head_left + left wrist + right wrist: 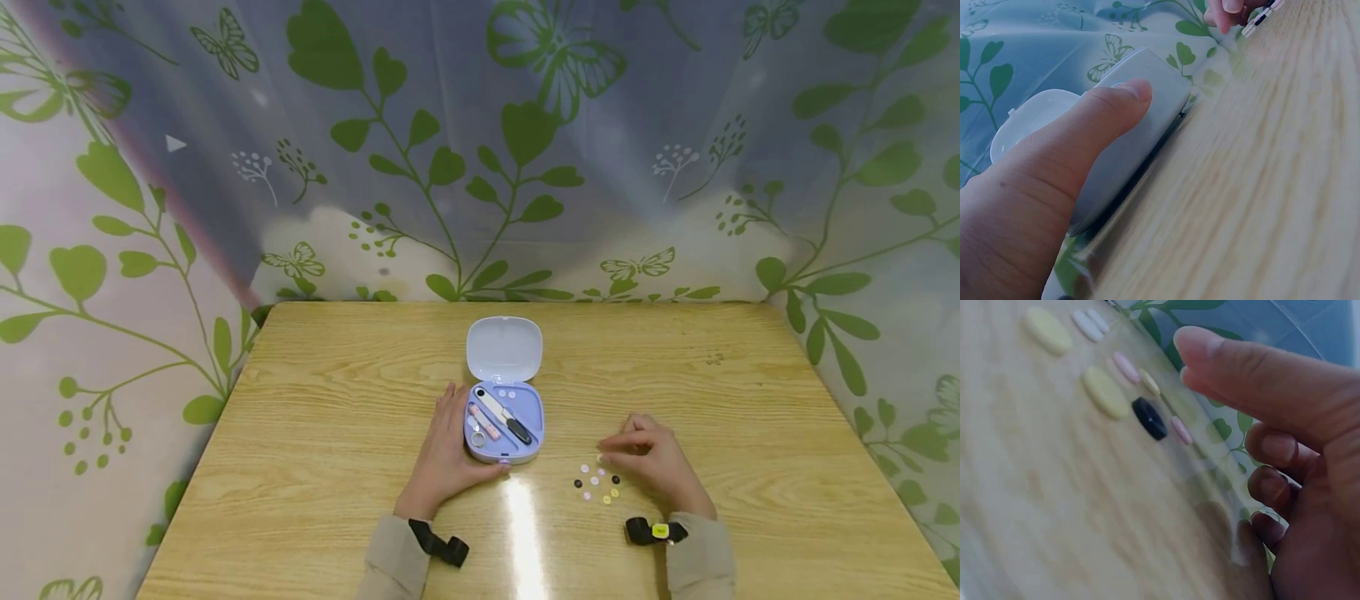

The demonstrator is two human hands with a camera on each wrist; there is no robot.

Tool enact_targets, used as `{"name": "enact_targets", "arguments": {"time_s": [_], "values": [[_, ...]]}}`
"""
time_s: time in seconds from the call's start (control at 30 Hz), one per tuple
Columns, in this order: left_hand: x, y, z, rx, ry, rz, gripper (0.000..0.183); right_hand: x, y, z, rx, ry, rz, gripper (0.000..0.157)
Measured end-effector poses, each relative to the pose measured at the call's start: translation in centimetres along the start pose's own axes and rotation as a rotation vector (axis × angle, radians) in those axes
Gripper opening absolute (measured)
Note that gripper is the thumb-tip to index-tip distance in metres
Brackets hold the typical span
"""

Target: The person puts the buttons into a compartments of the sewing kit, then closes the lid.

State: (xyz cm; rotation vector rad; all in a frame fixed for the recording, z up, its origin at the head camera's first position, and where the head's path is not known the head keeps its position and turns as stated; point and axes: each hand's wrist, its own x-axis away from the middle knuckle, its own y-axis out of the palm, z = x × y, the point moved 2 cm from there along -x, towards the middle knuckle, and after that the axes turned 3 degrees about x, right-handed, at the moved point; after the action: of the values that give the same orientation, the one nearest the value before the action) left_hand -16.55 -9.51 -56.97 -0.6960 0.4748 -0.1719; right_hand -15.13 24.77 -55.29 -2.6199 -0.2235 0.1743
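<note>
Box point(531, 408) gripped by left hand point(442, 458); right hand point(660, 465), fingertips point(1196, 349) parted, just beside buttons point(595, 481).

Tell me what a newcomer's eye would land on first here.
Probably the lilac case, open on the table with its pale lid up and the left hand against its side. Next would come the scattered pink, white, yellow and black buttons to its right, close to the right hand. Behind the table, the green-leaf cloth also stands out.

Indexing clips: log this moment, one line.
left hand: holds case | right hand: near loose buttons | lid: open | two buttons: in case
</note>
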Motion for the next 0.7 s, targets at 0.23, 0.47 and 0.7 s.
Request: {"name": "enact_targets", "arguments": {"time_s": [0.23, 0.47, 0.7], "values": [[-0.01, 0.08, -0.05, -0.001, -0.004, -0.006, 0.13, 0.26, 0.29, 0.41, -0.046, -0.066, -0.019, 0.02], [-0.03, -0.05, 0.04, -0.003, -0.005, -0.005, 0.129, 0.17, 0.58, 0.65, 0.014, -0.172, -0.002, 0.019], [-0.01, -0.11, 0.11, 0.003, -0.017, -0.012, 0.13, 0.04, 0.63, 0.69, 0.073, -0.173, 0.01, 0.016]]}}
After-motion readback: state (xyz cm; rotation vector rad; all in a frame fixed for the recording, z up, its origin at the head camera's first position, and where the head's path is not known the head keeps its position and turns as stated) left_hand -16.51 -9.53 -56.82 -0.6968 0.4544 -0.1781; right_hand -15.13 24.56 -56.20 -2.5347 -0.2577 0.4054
